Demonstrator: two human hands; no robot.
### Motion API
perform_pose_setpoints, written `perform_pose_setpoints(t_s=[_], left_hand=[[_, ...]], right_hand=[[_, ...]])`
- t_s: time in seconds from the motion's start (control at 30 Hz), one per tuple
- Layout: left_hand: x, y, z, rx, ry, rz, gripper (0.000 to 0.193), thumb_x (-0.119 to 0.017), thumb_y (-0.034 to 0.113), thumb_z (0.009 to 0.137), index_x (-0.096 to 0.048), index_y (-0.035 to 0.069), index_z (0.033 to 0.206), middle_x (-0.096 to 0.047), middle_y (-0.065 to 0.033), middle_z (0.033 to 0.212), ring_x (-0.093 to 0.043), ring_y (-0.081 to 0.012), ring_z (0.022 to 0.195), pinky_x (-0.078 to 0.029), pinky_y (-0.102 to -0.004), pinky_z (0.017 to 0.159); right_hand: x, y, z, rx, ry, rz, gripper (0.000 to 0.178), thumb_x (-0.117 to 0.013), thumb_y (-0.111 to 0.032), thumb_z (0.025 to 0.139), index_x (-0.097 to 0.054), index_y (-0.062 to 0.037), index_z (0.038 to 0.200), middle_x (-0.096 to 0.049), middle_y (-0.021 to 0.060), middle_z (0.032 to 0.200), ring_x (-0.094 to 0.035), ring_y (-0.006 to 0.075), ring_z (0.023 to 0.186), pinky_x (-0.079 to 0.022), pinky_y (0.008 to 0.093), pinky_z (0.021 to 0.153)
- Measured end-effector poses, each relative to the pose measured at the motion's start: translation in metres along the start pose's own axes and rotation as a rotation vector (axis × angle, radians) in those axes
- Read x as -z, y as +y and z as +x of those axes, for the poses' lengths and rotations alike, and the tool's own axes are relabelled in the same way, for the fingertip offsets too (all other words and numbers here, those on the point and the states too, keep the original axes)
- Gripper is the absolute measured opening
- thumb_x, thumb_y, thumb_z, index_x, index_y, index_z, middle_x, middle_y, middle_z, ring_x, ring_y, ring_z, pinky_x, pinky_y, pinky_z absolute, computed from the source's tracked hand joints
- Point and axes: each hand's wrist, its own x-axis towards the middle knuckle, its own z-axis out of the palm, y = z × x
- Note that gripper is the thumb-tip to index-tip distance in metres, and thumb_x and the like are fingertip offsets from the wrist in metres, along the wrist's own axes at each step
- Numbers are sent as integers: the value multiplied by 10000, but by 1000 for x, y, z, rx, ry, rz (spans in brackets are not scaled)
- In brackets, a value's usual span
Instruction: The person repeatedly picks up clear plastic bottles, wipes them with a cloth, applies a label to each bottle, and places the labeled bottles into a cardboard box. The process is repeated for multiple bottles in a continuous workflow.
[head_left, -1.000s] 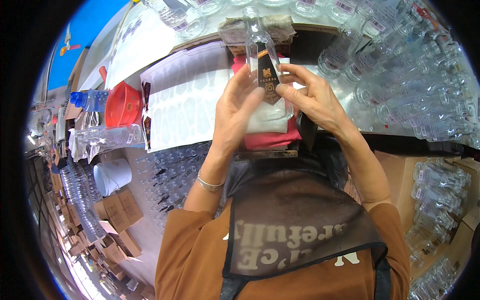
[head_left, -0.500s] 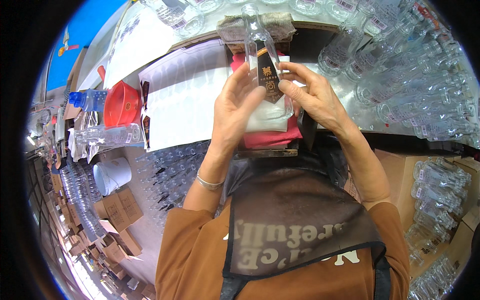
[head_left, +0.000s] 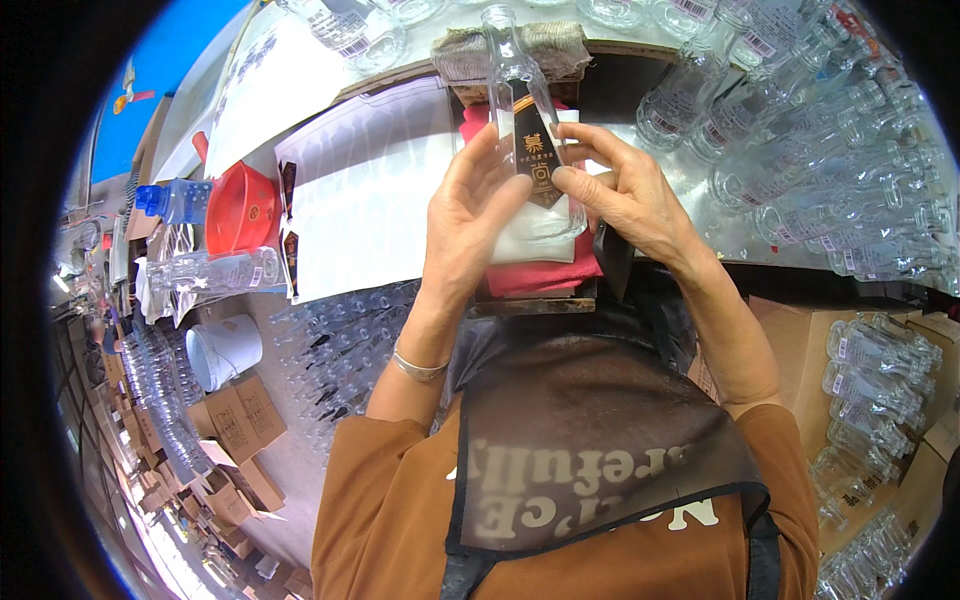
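Note:
A clear glass bottle (head_left: 513,68) lies on a padded stand, its neck pointing away from me over a rolled grey cloth (head_left: 455,55). On its upper face is a black, pointed label (head_left: 541,150) with gold marks and an orange stripe. My left hand (head_left: 468,215) is closed along the bottle's left side, its thumb by the label's edge. My right hand (head_left: 632,195) grips the right side, thumb against the label's right edge. A flat dark piece (head_left: 613,262) shows under my right hand; whether I hold it is unclear. Beneath the bottle are white and pink cloths (head_left: 545,278).
Many clear bottles (head_left: 740,130) crowd the table at right. A white label sheet (head_left: 365,190) lies at left, beside a red plastic basin (head_left: 243,210) and a bottle on its side (head_left: 215,270). A white bucket (head_left: 225,352) and cartons (head_left: 237,418) stand on the floor.
My right thumb has shifted slightly left along the label's edge. The bottle and my left hand stay almost where they were.

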Motion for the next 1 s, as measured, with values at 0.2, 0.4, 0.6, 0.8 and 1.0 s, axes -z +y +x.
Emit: perform_pose_setpoints(t_s=[0.2,0.4,0.6,0.8,1.0], left_hand=[[4,8,6,-42,-2,80,623,-650,15,949,-370,-32,1504,-488,-197,1463,-521,-254,1313,-444,-374,1087],[-1,30,29,-449,-16,775,568,-688,127,920,-509,55,1454,-451,-253,1506,-525,-356,1334,-432,-402,1075],[-3,25,34,-449,-5,816,566,-722,146,878,-558,64,1414,-439,-271,1503,-505,-404,1340,-438,-421,1075],[-2,23,33,-466,1,841,536,-710,193,932,-556,110,1439,-440,-196,1539,-499,-332,1363,-470,-421,1050],[-2,24,34,-476,6,855,549,-715,189,925,-550,104,1442,-443,-199,1537,-494,-335,1368,-466,-418,1056]], right_hand=[[3,0,0,-23,-32,57,537,-692,-251,949,-525,50,1361,-697,174,1162,-684,216,1035,-543,317,886],[3,-4,-1,-43,-8,20,555,-703,-264,938,-524,41,1366,-702,192,1143,-696,223,1010,-552,326,855],[1,-3,-2,-23,-7,-1,553,-698,-220,942,-505,26,1398,-672,171,1165,-646,118,782,-515,270,681],[1,-3,-2,-2,-7,-32,543,-674,-222,965,-494,19,1417,-660,165,1163,-613,70,668,-488,236,595],[15,38,6,-216,230,616,459,-575,-375,1030,-604,47,1207,-717,149,1013,-600,102,609,-506,232,563]])
